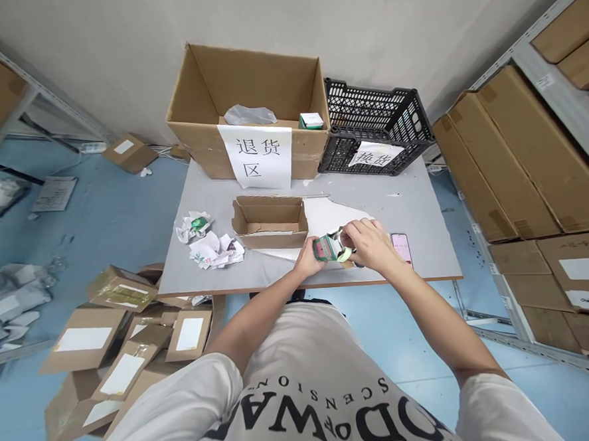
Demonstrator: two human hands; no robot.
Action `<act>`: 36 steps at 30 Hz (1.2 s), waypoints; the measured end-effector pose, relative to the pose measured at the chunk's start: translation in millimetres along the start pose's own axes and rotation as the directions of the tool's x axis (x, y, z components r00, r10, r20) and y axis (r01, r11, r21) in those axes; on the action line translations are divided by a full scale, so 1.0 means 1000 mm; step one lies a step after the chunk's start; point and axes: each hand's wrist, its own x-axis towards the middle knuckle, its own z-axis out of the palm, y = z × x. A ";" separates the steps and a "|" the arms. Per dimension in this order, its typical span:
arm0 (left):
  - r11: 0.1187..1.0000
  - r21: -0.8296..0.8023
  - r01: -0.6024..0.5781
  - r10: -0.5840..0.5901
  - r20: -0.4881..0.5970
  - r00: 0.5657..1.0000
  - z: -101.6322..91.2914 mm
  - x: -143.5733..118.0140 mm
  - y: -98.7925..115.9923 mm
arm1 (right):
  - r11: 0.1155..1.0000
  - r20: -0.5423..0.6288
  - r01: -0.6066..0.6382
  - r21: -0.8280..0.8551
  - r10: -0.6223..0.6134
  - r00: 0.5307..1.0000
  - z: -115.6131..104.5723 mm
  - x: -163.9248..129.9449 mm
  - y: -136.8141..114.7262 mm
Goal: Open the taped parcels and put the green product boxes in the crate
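Note:
A small green box (325,248) with a pinkish panel is held by my left hand (309,258) over the front edge of the table. My right hand (368,242) has its fingers bent together at the box's open right end, where white and pale green material shows. The fingers hide what exactly they pinch. An open cardboard box (271,237) with ragged top edges stands just behind and left of my left hand. Right of my right hand lies a phone (401,248) with a lit screen.
Crumpled paper (216,249) lies at the table's left. A large carton (200,153) with a paper sign holds a plastic bag and a small box. Beside it leans a black crate (375,109). Used cartons (82,340) pile up at left; shelved boxes (540,152) stand at right.

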 end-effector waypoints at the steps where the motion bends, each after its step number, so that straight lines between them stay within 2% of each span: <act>1: 1.000 -0.004 0.015 -0.015 -0.003 1.000 0.001 0.001 -0.001 | 1.000 0.019 0.004 -0.023 -0.004 1.000 0.004 0.002 0.001; 5: 0.998 0.001 0.068 -0.068 -0.005 0.998 0.004 0.004 -0.010 | 0.998 0.083 -0.002 -0.056 0.006 0.997 0.021 0.010 0.002; 11: 0.993 0.006 0.118 -0.118 -0.040 0.992 0.014 0.006 -0.028 | 0.997 0.147 -0.082 -0.016 0.083 0.986 0.048 0.018 0.000; 14: 0.991 0.036 0.130 -0.129 -0.028 0.991 0.017 0.006 -0.036 | 0.998 0.181 -0.067 0.007 0.064 0.981 0.060 0.021 -0.001; 21: 0.991 0.079 0.106 -0.106 -0.011 0.994 0.022 0.002 -0.049 | 0.997 0.134 0.032 0.077 -0.042 0.990 0.078 0.016 -0.003; 27: 0.991 0.091 0.095 -0.097 0.009 0.995 0.022 0.006 -0.056 | 0.974 0.073 0.002 0.226 -0.019 0.997 0.097 0.008 0.005; 32: 0.992 0.100 0.082 -0.085 0.025 0.996 0.018 0.008 -0.057 | 0.968 0.131 0.017 0.249 -0.051 0.990 0.106 0.001 0.008; 36: 0.989 0.089 0.120 -0.125 0.050 0.991 0.016 0.010 -0.051 | 0.962 0.158 0.027 0.273 -0.073 0.985 0.108 0.002 0.010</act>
